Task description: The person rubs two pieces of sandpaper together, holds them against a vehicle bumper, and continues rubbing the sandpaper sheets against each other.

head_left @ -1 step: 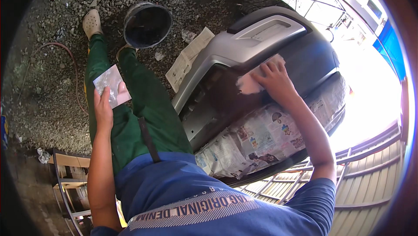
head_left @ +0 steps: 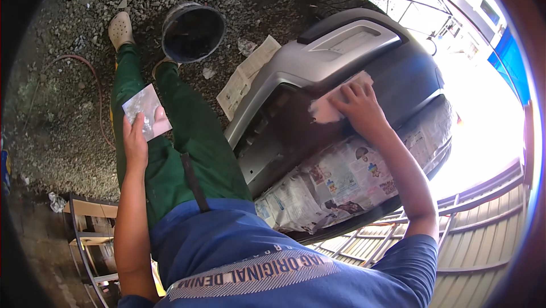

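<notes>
Fingers flat on sanding sheet [head_left: 333,103], right hand [head_left: 358,109] against grey bumper [head_left: 318,63].
Left hand [head_left: 135,137] grips a spare sheet [head_left: 145,112]; keep pressure even.

bucket [head_left: 192,32] left of bumper [head_left: 341,52] | newspaper [head_left: 248,75] between

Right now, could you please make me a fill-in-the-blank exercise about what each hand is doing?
1. The right hand presses a pale sheet onto the grey car ____.
2. The left hand holds a flat square ____.
3. The bumper's lower part is masked with ____.
4. Near the shoe stands a black ____.

Missing words: bumper, sheet, newspaper, bucket.
</notes>
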{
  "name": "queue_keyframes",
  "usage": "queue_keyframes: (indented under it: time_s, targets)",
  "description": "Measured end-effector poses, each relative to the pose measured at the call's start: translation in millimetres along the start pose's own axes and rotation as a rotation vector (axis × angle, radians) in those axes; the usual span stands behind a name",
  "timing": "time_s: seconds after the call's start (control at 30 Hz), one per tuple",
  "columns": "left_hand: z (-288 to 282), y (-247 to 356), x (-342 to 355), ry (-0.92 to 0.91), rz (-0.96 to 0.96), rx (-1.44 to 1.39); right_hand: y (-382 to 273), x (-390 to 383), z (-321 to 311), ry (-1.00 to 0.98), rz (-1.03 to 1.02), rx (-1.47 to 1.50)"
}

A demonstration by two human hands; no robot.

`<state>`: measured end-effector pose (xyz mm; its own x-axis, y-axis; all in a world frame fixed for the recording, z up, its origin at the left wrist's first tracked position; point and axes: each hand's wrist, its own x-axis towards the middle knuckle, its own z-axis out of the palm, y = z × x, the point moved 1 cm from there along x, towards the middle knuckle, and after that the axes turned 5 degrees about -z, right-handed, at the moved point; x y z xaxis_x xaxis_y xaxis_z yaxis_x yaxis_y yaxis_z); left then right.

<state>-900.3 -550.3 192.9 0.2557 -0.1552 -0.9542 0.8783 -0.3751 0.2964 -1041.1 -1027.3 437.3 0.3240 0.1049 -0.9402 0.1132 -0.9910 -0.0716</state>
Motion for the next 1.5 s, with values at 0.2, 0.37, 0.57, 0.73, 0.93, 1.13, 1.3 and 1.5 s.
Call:
queue_keyframes:
  time_s: [0.2,0.37,0.57,0.73,0.93,1.13,1.3,1.5]
  targets:
    - [24,11,-14,-0.087,-0.058,-0.120,-9,-32,-9,-0.017,0.013,-0.008]
    - [115,74,-70,-0.322,-0.266,-0.426,-46,-40,-54,0.155,0.101,0.212]
    - [175,123,-126,-0.472,-0.419,-0.545,-157,-7,-101,0.673,-0.002,1.143]
    - [167,130,-133,-0.376,-0.375,-0.579,-164,0,-61,0.678,0.043,1.023]
    - [151,146,-131,-0.291,0.130,-0.241,-133,-5,-65,0.618,0.144,0.642]
    - [157,145,-146,-0.291,0.229,-0.151,-145,5,-104,0.682,0.070,0.597]
    - [158,141,-139,-0.217,0.327,-0.146,-157,9,-101,0.527,-0.078,0.584]
    - [117,145,-78,-0.143,0.275,-0.043,-81,-26,-79,0.183,0.084,0.359]
